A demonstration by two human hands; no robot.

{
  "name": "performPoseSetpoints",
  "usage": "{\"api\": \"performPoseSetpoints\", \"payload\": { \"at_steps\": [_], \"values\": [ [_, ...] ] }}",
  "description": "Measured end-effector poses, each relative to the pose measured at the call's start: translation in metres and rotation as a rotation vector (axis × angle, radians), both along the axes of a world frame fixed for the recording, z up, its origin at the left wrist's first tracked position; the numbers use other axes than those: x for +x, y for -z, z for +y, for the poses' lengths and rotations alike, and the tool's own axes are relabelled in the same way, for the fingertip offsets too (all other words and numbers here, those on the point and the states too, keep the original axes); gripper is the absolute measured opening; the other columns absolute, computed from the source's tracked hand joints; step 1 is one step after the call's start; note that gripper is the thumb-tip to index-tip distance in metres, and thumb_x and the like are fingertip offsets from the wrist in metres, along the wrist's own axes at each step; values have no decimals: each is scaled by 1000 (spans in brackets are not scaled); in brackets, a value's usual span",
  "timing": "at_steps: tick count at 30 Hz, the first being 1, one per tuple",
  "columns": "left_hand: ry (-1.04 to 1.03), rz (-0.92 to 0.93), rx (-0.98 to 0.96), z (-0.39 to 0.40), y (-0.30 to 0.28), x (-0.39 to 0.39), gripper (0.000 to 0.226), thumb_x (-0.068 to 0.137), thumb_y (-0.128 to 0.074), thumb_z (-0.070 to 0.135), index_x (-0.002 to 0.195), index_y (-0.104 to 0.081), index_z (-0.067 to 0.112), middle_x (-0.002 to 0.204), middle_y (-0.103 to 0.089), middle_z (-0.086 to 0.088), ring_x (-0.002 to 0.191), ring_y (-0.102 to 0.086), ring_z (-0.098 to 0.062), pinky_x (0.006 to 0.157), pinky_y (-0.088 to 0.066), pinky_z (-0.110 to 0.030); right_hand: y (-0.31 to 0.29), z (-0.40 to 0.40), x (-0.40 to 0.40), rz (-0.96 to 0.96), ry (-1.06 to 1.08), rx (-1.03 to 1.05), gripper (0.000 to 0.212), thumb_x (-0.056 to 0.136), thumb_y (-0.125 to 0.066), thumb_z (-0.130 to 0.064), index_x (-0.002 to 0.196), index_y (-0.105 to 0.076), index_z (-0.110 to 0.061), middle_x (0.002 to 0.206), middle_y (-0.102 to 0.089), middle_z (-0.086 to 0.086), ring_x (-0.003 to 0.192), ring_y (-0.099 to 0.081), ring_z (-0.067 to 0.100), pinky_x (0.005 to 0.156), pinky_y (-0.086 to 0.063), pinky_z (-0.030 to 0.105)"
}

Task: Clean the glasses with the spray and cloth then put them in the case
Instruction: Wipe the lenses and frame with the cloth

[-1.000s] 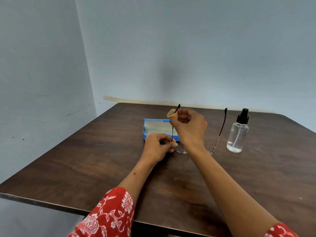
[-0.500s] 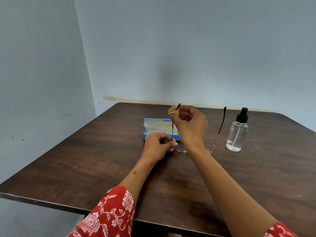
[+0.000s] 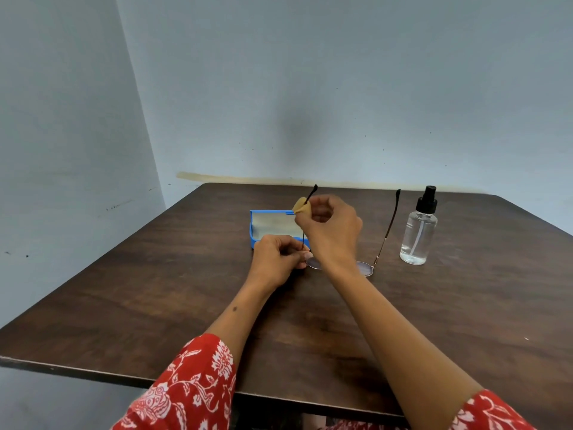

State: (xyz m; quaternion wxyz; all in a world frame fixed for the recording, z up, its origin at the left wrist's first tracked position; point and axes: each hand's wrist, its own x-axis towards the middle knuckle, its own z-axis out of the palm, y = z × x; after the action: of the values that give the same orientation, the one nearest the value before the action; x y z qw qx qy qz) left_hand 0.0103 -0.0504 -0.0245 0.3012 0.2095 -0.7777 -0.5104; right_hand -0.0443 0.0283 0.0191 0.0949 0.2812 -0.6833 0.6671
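Observation:
Thin-framed glasses rest lenses-down on the brown table, both temple arms pointing up and away. My left hand pinches the frame at the left hinge beside the left lens. My right hand holds a small tan cloth pinched around the upper part of the left temple arm, just below its black tip. The open blue case lies behind my hands, partly hidden by them. A clear spray bottle with a black pump stands upright to the right of the glasses.
The table sits in a corner between two pale blue walls. Its near edge runs under my forearms, and my red patterned sleeves show at the bottom.
My right hand has slid the cloth a little up the left temple arm toward its tip. My left hand, the case and the bottle stay where they were.

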Motion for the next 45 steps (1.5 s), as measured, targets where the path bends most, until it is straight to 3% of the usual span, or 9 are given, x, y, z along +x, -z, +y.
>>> {"api": "performPoseSetpoints", "payload": {
  "at_steps": [5,10,17,21,26,30,33,40,45],
  "values": [
    [6,-5,-11,0,0,1,12,79,-65,-7,90,-69,-4,70,-66,-2,51,-61,3,58,-51,-9,8,1,-1,-13,17,110,10,72,-70,-13,82,-68,-14,65,-63,-11,62,-58,-1,57,-38,1],
    [-10,11,30,-1,2,-2,10,78,-69,-3,77,-70,7,69,-69,-3,59,-66,-11,70,-57,-23,-12,-1,-2,44,-6,-32,11,75,-71,-13,78,-63,-18,65,-62,-14,58,-58,-7,58,-43,5],
    [8,-5,3,-1,-1,1,14,80,-64,-6,93,-69,-4,74,-67,-7,53,-62,3,61,-53,-12,13,-1,-3,-1,-5,116,15,69,-70,-11,80,-65,-19,71,-66,-7,70,-64,7,66,-50,15],
    [16,5,37,-1,0,0,10,79,-66,-5,87,-70,-2,70,-68,-5,56,-64,-6,68,-56,-19,-2,-1,-2,40,5,-2,11,73,-71,-11,79,-65,-19,68,-64,-12,61,-60,-4,59,-43,4],
    [5,19,68,-1,2,-1,7,77,-69,-3,81,-71,3,71,-70,-5,61,-67,-12,71,-58,-24,-15,-2,3,62,3,-174,11,77,-70,-8,84,-64,-15,69,-64,-13,61,-59,-4,62,-47,8],
    [18,1,46,0,-1,1,11,79,-64,-7,88,-69,-3,69,-66,-2,53,-63,-1,59,-52,-12,7,-2,-1,25,-7,15,12,74,-70,-9,83,-66,-15,69,-65,-11,61,-59,-4,61,-42,3],
    [12,1,20,-1,-1,1,13,80,-63,-8,90,-70,-2,70,-66,-2,52,-62,2,55,-49,-10,19,-3,-3,7,13,123,14,73,-71,-12,86,-68,-14,70,-66,-8,66,-62,0,66,-47,10],
    [18,17,93,0,0,0,10,78,-68,-4,78,-70,5,71,-68,-3,62,-65,-13,68,-57,-19,-17,-2,1,63,9,-128,13,76,-71,-8,83,-63,-17,69,-62,-15,61,-58,-8,59,-42,3],
    [20,-10,56,0,-1,1,9,80,-65,-5,83,-70,1,70,-67,-2,57,-64,-3,64,-54,-15,-1,-2,2,2,17,-10,12,74,-71,-10,80,-64,-17,67,-64,-12,60,-59,-3,58,-44,5]
  ]
}}
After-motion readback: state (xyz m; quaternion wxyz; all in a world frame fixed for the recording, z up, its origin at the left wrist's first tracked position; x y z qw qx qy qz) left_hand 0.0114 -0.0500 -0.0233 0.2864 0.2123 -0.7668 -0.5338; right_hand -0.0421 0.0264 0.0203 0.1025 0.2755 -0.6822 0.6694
